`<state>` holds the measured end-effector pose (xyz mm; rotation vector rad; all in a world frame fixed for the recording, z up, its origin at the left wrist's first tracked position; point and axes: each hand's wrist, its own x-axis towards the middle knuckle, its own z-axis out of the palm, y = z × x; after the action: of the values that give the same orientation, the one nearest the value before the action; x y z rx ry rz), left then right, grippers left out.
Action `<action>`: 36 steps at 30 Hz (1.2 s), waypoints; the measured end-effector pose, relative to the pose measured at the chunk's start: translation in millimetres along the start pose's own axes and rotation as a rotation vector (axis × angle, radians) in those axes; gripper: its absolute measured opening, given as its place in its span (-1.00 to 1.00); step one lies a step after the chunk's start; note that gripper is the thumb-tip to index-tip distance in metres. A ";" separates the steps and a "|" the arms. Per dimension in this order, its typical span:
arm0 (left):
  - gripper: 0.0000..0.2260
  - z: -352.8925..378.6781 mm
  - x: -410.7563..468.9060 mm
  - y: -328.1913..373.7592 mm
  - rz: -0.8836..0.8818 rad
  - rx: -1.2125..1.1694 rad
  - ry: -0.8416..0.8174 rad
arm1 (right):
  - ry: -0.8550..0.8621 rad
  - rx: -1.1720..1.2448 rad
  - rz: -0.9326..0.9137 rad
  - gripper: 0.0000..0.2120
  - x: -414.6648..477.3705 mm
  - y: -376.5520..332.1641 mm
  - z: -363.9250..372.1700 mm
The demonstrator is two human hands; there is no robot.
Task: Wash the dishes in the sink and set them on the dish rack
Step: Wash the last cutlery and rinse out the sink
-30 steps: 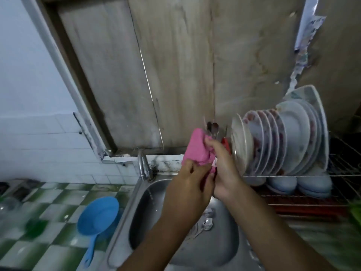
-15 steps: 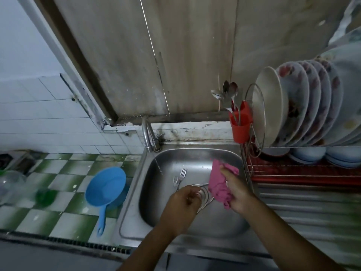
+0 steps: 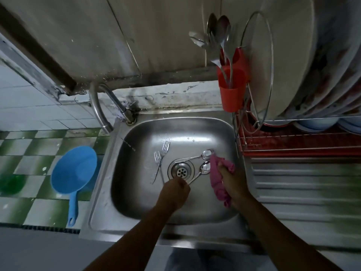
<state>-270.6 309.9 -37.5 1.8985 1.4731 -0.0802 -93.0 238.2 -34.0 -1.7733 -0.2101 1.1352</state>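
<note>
Both hands are down in the steel sink [image 3: 136, 194], centre of frame. The left hand [image 3: 174, 191] has its fingers curled and pinches the handle end of the lower spoon [image 3: 204, 168], just below and right of the drain [image 3: 181, 170]. The right hand [image 3: 233, 181], at the right side of the basin, grips a bunched pink cloth [image 3: 217, 179]; the cloth touches the bowl of the lower spoon. An upper spoon [image 3: 207, 154] lies just above it, its handle running left over the drain rim. Two forks [image 3: 161, 153] lie crossed on the sink floor left of the drain, tines toward the top of the frame.

The faucet [image 3: 98, 110] curves over the sink's upper left corner. The dish rack [image 3: 293, 142] sits right of the sink, with plates [image 3: 312, 65] standing on edge and bowls [image 3: 317, 123] beneath. A red cup [image 3: 231, 90] hangs at the rack's left end and holds clean spoons [image 3: 221, 30]. A blue scoop [image 3: 74, 169] rests on the green-checked tabletop [image 3: 27, 151] at left.
</note>
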 end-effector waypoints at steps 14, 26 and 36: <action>-0.83 41.1 42.8 -18.0 0.071 0.325 0.007 | -0.050 0.100 0.076 -0.72 20.2 14.2 0.4; -0.76 46.6 61.8 -25.7 0.099 0.288 0.051 | -0.057 0.064 0.009 -0.85 17.5 12.4 3.3; -0.74 31.2 64.0 -20.2 0.079 0.173 0.045 | -0.084 0.023 0.036 -0.83 13.9 10.1 2.8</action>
<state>-254.5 346.4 -99.8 2.1076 1.4592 -0.1330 -90.9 243.0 -50.6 -1.7174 -0.2157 1.2339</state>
